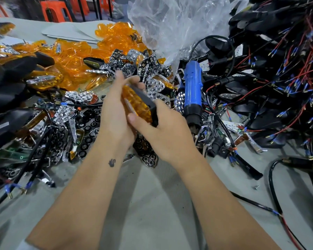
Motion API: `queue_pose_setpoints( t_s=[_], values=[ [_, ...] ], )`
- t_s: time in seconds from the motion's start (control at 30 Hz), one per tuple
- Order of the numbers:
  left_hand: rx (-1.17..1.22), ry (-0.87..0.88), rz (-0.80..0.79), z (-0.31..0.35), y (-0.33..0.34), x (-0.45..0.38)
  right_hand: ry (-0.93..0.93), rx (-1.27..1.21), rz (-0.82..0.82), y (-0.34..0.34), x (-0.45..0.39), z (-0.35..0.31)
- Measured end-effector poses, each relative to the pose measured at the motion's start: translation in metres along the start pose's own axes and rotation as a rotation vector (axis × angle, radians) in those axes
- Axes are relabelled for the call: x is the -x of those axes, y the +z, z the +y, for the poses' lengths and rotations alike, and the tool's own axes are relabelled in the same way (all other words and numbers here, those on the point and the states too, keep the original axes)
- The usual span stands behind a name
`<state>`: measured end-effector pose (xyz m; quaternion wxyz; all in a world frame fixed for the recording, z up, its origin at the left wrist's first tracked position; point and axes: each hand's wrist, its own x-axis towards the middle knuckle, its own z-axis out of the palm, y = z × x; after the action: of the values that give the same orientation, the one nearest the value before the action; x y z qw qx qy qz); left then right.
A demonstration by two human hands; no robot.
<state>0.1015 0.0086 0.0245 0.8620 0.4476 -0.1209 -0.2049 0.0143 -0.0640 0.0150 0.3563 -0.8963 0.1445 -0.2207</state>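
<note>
1. Head view: both hands meet over a cluttered grey surface [152,199], just left of a blue screwdriver [192,87] that lies among the parts.
2. The lamp unit [140,103], an amber lens on a black housing, is held off the surface between the two hands, near the screwdriver's left side and tilted with its far end away from the person.
3. The left hand [116,112] grips the unit's far part, its fingers wrapped over the top edge; the grip is closed on the lamp unit.
4. The right hand [163,134] holds the near end, thumb pressed on the amber lens and fingers curled round the black housing, so its grip is closed on the same unit.
5. Chrome reflectors [150,71] are heaped just left of the screwdriver's tip and beyond the hands.
6. Loose amber lenses [116,38] are piled farther left of the screwdriver and behind it.
7. A crumpled clear plastic bag [179,20] rises behind the screwdriver.
8. Black housings [271,78] with red and blue-tipped wires are stacked to the screwdriver's right.
</note>
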Motion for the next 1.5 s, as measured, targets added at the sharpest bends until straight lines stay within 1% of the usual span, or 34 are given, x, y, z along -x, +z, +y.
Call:
queue_pose_setpoints(
  t_s=[0.07, 0.13, 0.23, 0.3, 0.37, 0.43, 0.57, 0.73, 0.87, 0.93, 1.07, 1.2, 1.23, 1.3, 1.37, 1.43, 1.5],
  values=[
    [0.078, -0.001, 0.014, 0.001, -0.001, -0.001, -0.015, 0.023, -0.044, 0.004, 0.002, -0.002],
    [0.115, 0.000, 0.029, 0.002, 0.001, -0.001, -0.015, 0.027, -0.050, 0.005, 0.003, -0.004],
    [0.062, -0.025, 0.038, 0.000, 0.003, -0.002, -0.014, 0.039, -0.011, 0.003, 0.002, -0.005],
    [0.057, -0.067, 0.058, -0.001, 0.002, -0.003, -0.047, 0.123, 0.025, 0.004, 0.003, -0.008],
    [0.113, -0.101, 0.085, -0.001, -0.001, -0.004, -0.117, 0.249, 0.090, 0.006, 0.005, -0.011],
    [0.130, -0.083, 0.109, -0.002, -0.003, -0.002, -0.172, 0.330, 0.120, 0.006, 0.007, -0.016],
    [0.099, -0.009, 0.121, -0.004, -0.002, 0.001, -0.180, 0.403, 0.086, 0.004, 0.007, -0.018],
    [0.053, 0.015, 0.125, -0.005, 0.002, 0.001, -0.136, 0.313, 0.099, 0.003, 0.006, -0.015],
    [0.050, 0.091, 0.076, -0.007, 0.001, 0.002, -0.079, 0.155, 0.101, 0.004, 0.004, -0.012],
    [0.046, 0.092, 0.050, -0.009, 0.001, 0.001, -0.067, 0.157, 0.127, 0.006, 0.003, -0.009],
    [0.060, -0.009, 0.040, -0.008, 0.001, -0.003, -0.034, 0.249, 0.186, 0.010, 0.000, -0.007],
    [-0.080, -0.101, -0.090, -0.004, 0.000, 0.002, 0.035, 0.229, 0.293, 0.004, -0.006, -0.005],
    [-0.083, -0.128, -0.102, -0.004, 0.001, 0.003, 0.021, 0.202, 0.285, 0.001, -0.006, -0.004],
    [-0.087, -0.123, -0.095, -0.003, 0.002, 0.003, -0.023, 0.144, 0.228, -0.006, -0.005, 0.000],
    [-0.061, -0.099, -0.067, 0.000, -0.001, 0.000, -0.038, -0.001, 0.198, -0.014, -0.005, 0.003],
    [0.014, -0.091, -0.027, 0.005, -0.007, -0.005, 0.002, -0.193, 0.224, -0.022, -0.006, 0.005],
    [0.073, -0.092, 0.023, 0.012, -0.016, -0.010, 0.040, -0.276, 0.253, -0.030, -0.009, 0.011]
  ],
)
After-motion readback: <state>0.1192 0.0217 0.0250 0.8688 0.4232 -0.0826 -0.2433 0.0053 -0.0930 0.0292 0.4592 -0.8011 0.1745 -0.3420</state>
